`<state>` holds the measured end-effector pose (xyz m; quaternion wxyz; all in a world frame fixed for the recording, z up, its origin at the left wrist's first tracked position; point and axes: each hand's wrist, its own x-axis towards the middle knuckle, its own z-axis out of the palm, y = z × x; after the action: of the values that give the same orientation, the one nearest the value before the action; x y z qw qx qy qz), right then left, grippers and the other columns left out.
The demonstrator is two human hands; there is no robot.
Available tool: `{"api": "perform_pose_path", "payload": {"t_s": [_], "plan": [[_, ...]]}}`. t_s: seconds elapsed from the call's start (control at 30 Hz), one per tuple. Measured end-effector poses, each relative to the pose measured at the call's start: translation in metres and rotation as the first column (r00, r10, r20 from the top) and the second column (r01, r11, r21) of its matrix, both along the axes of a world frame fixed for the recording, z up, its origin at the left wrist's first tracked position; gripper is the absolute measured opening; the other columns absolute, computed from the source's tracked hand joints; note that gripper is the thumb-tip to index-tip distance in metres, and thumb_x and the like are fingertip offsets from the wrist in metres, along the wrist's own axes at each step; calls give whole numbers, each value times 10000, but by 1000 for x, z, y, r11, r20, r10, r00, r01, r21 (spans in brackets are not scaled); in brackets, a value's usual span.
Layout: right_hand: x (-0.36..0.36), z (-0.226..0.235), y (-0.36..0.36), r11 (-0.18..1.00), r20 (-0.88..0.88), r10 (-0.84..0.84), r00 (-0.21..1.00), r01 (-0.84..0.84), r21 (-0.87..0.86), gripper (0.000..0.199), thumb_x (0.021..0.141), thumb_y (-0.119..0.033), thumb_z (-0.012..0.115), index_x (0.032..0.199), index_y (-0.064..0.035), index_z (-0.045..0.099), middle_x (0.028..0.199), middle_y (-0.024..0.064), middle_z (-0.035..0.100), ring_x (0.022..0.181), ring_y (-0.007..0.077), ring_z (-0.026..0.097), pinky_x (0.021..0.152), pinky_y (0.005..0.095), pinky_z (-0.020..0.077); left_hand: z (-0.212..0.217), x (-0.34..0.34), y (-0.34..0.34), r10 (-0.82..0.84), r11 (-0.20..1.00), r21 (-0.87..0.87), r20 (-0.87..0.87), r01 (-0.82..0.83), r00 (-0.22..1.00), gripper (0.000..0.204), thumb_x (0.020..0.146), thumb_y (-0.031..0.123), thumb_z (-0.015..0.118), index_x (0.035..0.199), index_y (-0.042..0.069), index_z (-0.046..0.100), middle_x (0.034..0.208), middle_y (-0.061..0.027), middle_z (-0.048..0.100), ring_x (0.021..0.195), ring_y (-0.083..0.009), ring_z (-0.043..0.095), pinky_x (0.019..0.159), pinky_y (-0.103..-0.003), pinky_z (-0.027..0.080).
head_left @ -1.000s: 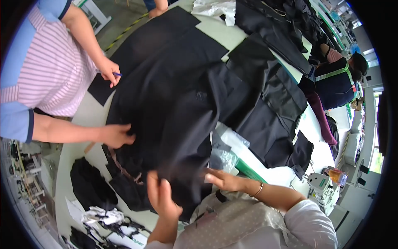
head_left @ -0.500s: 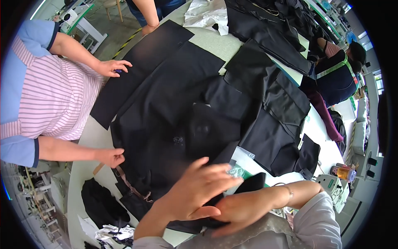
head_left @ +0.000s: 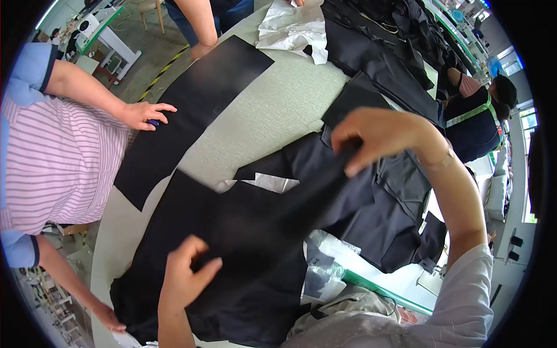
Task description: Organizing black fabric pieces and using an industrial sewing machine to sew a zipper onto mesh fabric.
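Note:
My right hand (head_left: 380, 134) is raised right of centre, its fingers closed on black fabric (head_left: 325, 188) that stretches, blurred, down toward the left. My left hand (head_left: 187, 272) is over the near part of the same dark cloth, thumb and forefinger apart with nothing visible between them. The cloth spreads across the near side of the table (head_left: 264, 110). A silvery-white scrap (head_left: 277, 182) shows at its far edge. Beyond lies a separate flat black panel (head_left: 197, 95), under a co-worker's hand (head_left: 145, 115) that has a small purple-blue thing at its fingers.
The co-worker's other hand (head_left: 109, 320) is at the cloth's lower left edge. Crumpled white paper (head_left: 293, 29) and heaped black fabric (head_left: 377, 64) lie at the far side. Clear plastic bags (head_left: 325, 264) are near my body. Another person (head_left: 473, 110) is at the right.
My right hand has moved up and right, drawing fabric along; my left has moved left. The large dark cloth has shifted nearer, exposing pale tabletop. The co-worker's nearer hand has moved down and left.

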<state>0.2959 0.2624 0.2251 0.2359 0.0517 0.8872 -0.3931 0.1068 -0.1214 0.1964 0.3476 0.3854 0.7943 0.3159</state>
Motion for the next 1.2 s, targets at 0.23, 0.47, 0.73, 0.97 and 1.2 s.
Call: {"api": "perform_pose_path", "payload": {"t_s": [0.23,0.47,0.73,0.97,1.2], "plan": [[-72,-152,102,835,-301,-520,800,550,20,395,722,-291,843,988,-32,707,830,102,702,778,203,654,731,349,506,-145,-73,87,344,937,84,-50,-339,938,319,838,111,766,825,10,464,728,-26,423,710,-145,383,658,-317,395],[-136,-232,103,578,-499,-740,450,806,-130,441,715,-124,856,1117,-104,677,914,120,694,834,251,674,780,366,547,-194,-111,116,446,888,163,-77,-430,892,207,907,30,702,825,-9,516,679,11,458,635,-64,387,585,-244,352],[-160,-258,114,593,-614,-707,350,766,-247,359,795,-43,808,1114,-50,643,820,31,689,748,82,600,737,251,504,-193,-111,136,328,941,96,-501,-325,801,152,922,106,676,893,-6,578,787,-147,637,687,-291,609,655,-378,466],[-171,-255,127,627,-659,-645,387,761,-168,362,779,-93,815,1089,-64,631,886,106,723,849,251,686,807,351,547,-177,-111,157,283,910,-143,-471,-389,836,253,959,200,641,856,-22,579,746,-196,619,689,-366,596,645,-407,451],[-153,-234,88,663,-854,-189,486,704,254,350,829,-159,761,1136,-104,601,1285,67,601,1184,294,564,1015,442,439,-158,-99,160,51,998,15,-796,-65,603,344,849,48,674,1182,34,591,1265,-149,576,1157,-341,565,974,-438,459]]}}
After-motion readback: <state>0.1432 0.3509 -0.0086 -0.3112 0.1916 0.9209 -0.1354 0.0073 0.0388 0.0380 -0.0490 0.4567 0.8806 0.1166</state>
